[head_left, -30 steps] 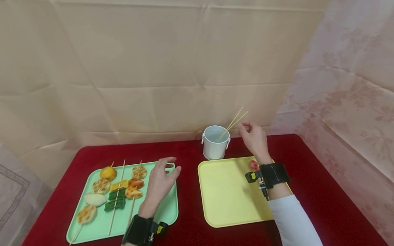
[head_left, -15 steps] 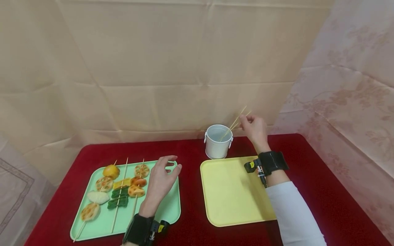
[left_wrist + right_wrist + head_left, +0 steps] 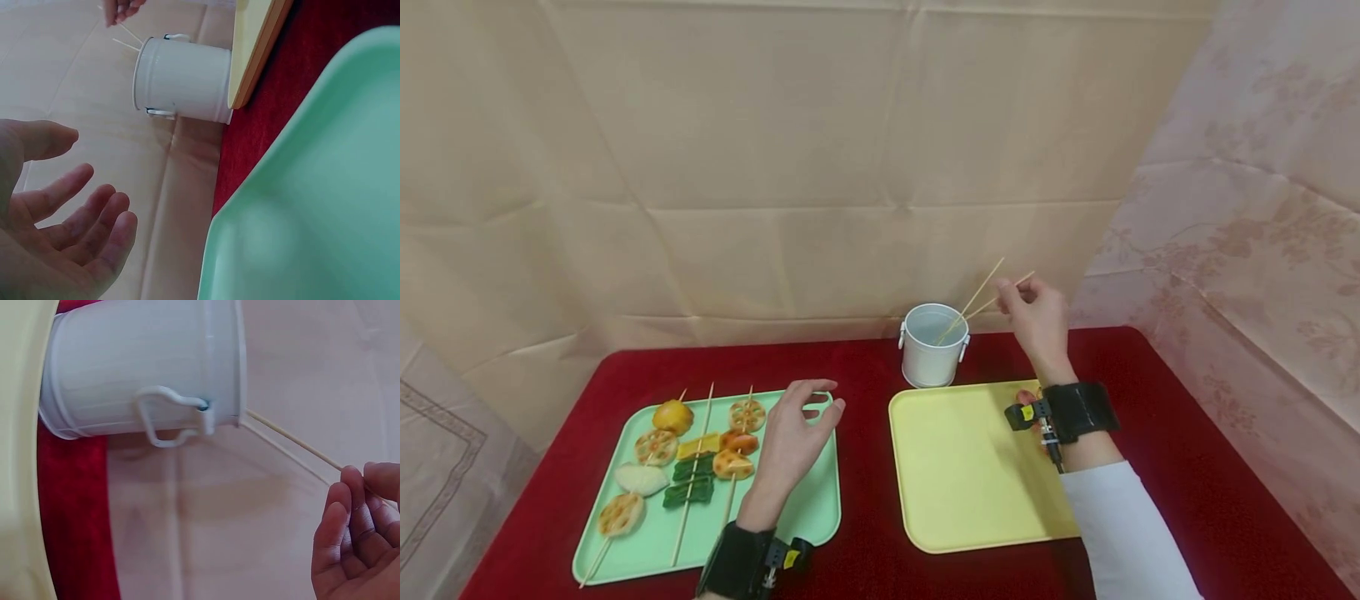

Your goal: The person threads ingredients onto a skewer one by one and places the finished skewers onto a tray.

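My right hand (image 3: 1037, 321) pinches a thin wooden skewer (image 3: 297, 440) between thumb and fingertips, near its upper end. The skewer's lower part still leans inside a white bucket (image 3: 927, 358) with small side handles. A second skewer (image 3: 985, 286) leans in the same bucket, crossing the first. My left hand (image 3: 793, 446) hovers over the right part of a green tray (image 3: 808, 521), fingers loosely bent and holding nothing. In the left wrist view its thumb and fingers stand apart.
Three loaded skewers with lotus slices (image 3: 621, 515), green leaves (image 3: 688, 492) and other food pieces lie on the green tray. A yellow tray (image 3: 977, 492) lies at the right; reddish pieces (image 3: 1025, 397) on it are partly hidden by the right wrist. A cloth wall stands behind.
My right hand has come to the skewers, taken one between its fingertips and drawn it to the right, away from the other. The left hand stays about where it was.
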`<state>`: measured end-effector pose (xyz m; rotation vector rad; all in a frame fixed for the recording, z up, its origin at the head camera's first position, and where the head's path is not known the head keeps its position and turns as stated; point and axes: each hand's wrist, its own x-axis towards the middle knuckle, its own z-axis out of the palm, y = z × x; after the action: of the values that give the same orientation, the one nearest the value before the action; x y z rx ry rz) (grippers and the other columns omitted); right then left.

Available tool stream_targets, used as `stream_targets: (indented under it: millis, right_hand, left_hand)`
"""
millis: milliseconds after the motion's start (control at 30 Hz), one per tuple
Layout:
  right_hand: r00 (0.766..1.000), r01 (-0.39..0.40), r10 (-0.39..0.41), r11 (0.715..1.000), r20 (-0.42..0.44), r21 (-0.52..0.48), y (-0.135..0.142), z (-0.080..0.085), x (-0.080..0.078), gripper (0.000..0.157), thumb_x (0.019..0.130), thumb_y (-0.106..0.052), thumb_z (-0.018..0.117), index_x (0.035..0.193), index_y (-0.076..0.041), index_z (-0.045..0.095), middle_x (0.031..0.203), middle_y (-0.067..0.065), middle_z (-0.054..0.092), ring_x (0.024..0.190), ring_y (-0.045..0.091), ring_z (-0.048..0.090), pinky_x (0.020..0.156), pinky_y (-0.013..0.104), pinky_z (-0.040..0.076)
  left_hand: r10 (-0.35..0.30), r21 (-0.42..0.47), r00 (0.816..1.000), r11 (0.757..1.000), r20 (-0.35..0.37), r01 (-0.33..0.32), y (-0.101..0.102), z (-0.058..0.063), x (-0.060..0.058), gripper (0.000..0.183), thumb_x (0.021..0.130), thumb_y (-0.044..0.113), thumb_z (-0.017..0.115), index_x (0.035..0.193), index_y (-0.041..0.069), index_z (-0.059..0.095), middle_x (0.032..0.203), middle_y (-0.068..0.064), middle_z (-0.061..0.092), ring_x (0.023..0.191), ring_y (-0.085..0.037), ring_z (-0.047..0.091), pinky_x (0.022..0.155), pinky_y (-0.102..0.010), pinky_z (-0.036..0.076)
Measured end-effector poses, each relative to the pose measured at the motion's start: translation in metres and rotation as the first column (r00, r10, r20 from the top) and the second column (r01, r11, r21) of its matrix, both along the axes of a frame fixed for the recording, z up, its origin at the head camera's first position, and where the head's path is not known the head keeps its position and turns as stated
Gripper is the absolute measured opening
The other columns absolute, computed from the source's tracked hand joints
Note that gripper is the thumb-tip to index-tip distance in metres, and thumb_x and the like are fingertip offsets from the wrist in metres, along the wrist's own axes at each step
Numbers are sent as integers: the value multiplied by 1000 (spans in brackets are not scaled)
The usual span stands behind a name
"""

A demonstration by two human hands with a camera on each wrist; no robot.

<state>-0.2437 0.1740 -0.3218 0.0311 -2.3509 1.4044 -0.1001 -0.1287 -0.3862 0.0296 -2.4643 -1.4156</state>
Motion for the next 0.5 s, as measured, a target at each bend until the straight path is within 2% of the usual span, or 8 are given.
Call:
stream_targets:
  millis: [67, 233, 333, 500]
  right_hand:
    - [999, 0, 0, 1000, -36, -12, 3, 3, 6, 44, 93, -46, 56, 99, -3, 64, 90, 11, 67, 78, 16, 60, 66, 19, 50]
    - [991, -12, 1, 997, -135, -78, 8, 11, 23, 39, 92, -40, 62, 96, -1, 64, 85, 9, 67, 75, 14, 61, 67, 17, 50]
    - [987, -13, -3, 995, -160, -100, 9, 13, 35, 38, 91, -40, 63, 98, -2, 65, 85, 6, 66, 77, 14, 61, 69, 17, 50]
    - [988, -28, 9, 992, -153, -123, 11, 8, 55, 37, 92, -40, 62, 102, -4, 66, 87, 5, 66, 80, 19, 60, 70, 19, 50]
  left_hand:
    - [4, 1, 1000, 1000, -5, -4, 0, 0, 1, 26, 88, 26, 67, 111, 12, 68, 110, -6, 62, 98, -19, 62, 83, -39, 53]
    - [3, -11, 1000, 1000, -3, -3, -1, 1, 0, 27, 88, 26, 67, 112, 12, 68, 111, -5, 61, 97, -19, 61, 84, -40, 53]
    - [-9, -33, 1000, 999, -9, 9, -2, 3, -2, 29, 88, 26, 68, 112, 11, 68, 112, -4, 61, 98, -20, 61, 84, -40, 53]
    - [-22, -51, 999, 999, -25, 21, -1, 8, -5, 30, 88, 27, 68, 113, 11, 68, 113, -2, 61, 99, -22, 60, 83, -40, 52]
